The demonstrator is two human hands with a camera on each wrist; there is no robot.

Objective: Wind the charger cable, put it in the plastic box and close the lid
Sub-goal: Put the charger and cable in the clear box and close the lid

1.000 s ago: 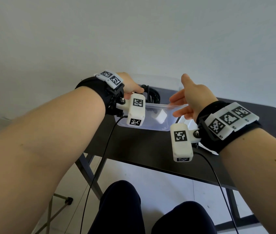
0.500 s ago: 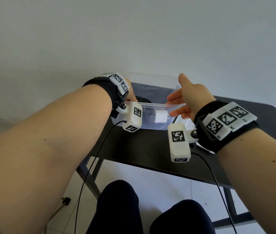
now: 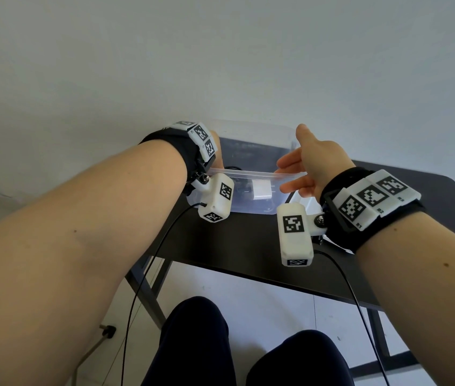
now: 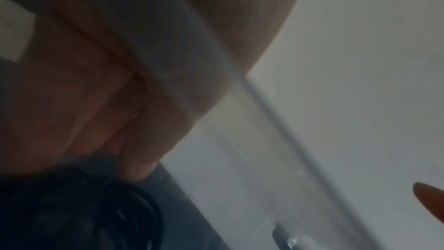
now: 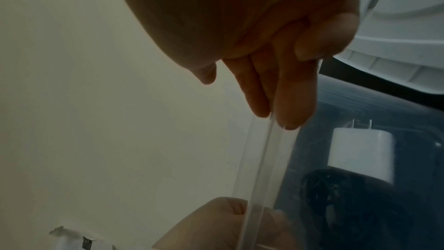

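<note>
A clear plastic box (image 3: 248, 174) stands open on the black table (image 3: 248, 240). Inside it lie the white charger plug (image 3: 261, 188) (image 5: 360, 151) and the coiled black cable (image 3: 230, 169) (image 5: 348, 197) (image 4: 72, 206). My left hand (image 3: 216, 154) pinches the box's left rim, thumb outside and fingers inside. At the right rim my right hand (image 3: 312, 160) has straight fingers (image 5: 290, 105) lying along the edge, with the thumb raised clear. The white lid (image 5: 396, 31) lies on the table to the right of the box, partly hidden under my right wrist.
The table's near edge runs just beyond my knees, with its metal legs below. A pale wall rises right behind the box. Thin black leads hang from both wrist cameras down past the table edge.
My left hand has come down with the cable coil from above the rim into the box and now holds the left rim. The right hand stayed at the right rim.
</note>
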